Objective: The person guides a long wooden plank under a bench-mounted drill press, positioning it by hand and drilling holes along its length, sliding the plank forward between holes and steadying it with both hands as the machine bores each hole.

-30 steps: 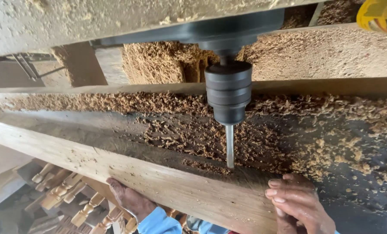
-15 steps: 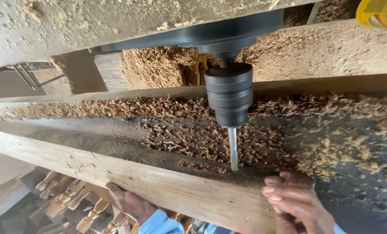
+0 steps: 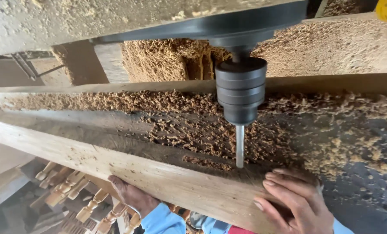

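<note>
Long wooden plank (image 3: 128, 167) lies across the machine desk (image 3: 354, 190), running from far left to near right, near edge facing the camera. Left hand (image 3: 130, 196) is under that near edge, palm pressed up against the wood; can't tell how its fingers are set, they're hidden beneath. Right hand (image 3: 291, 203) lies on the plank's top at near right, fingers (image 3: 280, 184) stretched flat and pressing down, not wrapped around anything. Drill bit (image 3: 240, 145) hangs from the dark chuck (image 3: 241, 89), tip meeting the plank's far edge just left of the right hand. Wood shavings (image 3: 193, 130) heaped over the desk behind the plank. Turned wooden spindles (image 3: 78, 195) stacked below at near left. Blue sleeve (image 3: 163, 221) at bottom centre.
</note>
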